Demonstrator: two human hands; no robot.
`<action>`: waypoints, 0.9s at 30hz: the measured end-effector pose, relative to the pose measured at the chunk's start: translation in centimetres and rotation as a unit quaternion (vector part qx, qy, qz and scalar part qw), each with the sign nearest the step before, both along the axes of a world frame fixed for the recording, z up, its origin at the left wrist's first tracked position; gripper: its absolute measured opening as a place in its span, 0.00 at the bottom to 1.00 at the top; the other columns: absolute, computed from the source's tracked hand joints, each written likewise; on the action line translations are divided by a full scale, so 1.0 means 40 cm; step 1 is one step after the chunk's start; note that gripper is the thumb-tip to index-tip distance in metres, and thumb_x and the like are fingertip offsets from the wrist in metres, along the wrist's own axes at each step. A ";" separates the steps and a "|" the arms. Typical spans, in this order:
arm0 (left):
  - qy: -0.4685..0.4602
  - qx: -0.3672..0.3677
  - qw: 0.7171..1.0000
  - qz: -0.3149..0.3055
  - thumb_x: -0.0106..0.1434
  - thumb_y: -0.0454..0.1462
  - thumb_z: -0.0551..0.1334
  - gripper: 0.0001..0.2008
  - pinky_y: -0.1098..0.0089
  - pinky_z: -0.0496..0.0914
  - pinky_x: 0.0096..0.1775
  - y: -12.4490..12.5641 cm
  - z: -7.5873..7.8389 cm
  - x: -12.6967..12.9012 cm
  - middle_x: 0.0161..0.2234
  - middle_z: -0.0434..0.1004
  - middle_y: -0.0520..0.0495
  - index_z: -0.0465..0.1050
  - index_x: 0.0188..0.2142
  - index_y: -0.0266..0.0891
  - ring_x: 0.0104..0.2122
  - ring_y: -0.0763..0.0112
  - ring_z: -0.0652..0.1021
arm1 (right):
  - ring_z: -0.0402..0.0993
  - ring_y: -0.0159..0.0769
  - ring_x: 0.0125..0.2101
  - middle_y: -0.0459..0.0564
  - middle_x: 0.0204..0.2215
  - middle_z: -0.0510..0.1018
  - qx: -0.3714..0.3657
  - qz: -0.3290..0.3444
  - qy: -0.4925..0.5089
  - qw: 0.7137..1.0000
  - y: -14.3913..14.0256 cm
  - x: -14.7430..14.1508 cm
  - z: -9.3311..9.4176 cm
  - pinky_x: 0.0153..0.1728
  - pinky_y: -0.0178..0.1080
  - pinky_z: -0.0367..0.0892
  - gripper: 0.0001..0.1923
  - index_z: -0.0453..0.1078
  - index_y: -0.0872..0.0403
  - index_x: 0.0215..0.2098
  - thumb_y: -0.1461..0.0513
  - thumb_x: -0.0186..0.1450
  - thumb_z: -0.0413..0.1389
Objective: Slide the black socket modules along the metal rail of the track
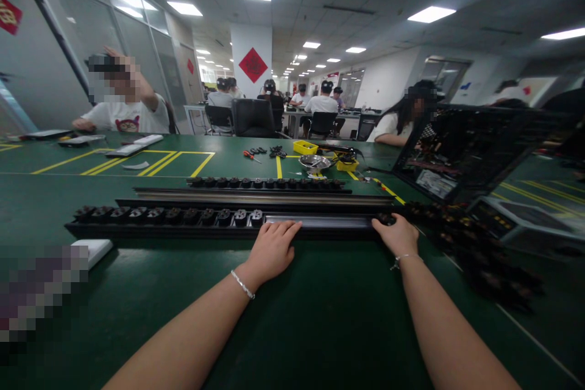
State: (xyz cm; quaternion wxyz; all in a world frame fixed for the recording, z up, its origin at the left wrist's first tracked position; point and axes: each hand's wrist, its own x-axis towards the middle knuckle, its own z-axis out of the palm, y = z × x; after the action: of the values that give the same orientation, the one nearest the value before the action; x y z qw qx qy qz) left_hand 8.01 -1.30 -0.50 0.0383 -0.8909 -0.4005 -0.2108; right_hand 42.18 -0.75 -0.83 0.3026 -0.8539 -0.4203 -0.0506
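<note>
Both arms stretched forward over the green surface (320, 317). My left hand (272, 250) lay flat, fingers open, on the long black rail (219, 230); my right hand (398, 234) curled loosely around its socket piece (386, 219).

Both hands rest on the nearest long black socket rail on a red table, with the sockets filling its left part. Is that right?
Not quite: the table is green, not red, as the head view shows. The rest holds: the left hand and right hand rest on the nearest long black socket rail, and its sockets fill the left part.
</note>
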 end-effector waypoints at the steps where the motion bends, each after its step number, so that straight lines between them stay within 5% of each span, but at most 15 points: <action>1: 0.001 0.001 1.000 0.000 0.60 0.35 0.56 0.29 0.59 0.59 0.53 0.000 0.000 0.000 0.57 0.66 0.48 0.55 0.61 0.45 0.54 0.62 0.67 | 0.65 0.53 0.51 0.66 0.48 0.73 -0.002 0.001 0.003 1.000 0.000 0.000 0.000 0.55 0.47 0.55 0.38 0.66 0.65 0.51 0.46 0.51 0.54; 27: -0.007 0.003 1.000 0.001 0.59 0.34 0.57 0.29 0.58 0.59 0.53 0.002 -0.003 0.000 0.57 0.67 0.47 0.57 0.60 0.45 0.54 0.62 0.67 | 0.65 0.49 0.51 0.60 0.48 0.72 0.032 0.007 0.081 0.996 -0.012 -0.003 0.010 0.53 0.47 0.56 0.34 0.66 0.59 0.52 0.49 0.51 0.56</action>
State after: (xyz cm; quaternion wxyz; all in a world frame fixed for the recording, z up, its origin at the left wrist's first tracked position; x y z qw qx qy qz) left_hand 8.02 -1.22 -0.63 0.0386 -0.8888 -0.4011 -0.2186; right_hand 42.06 -1.21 -0.42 0.3635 -0.8421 -0.3984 0.0073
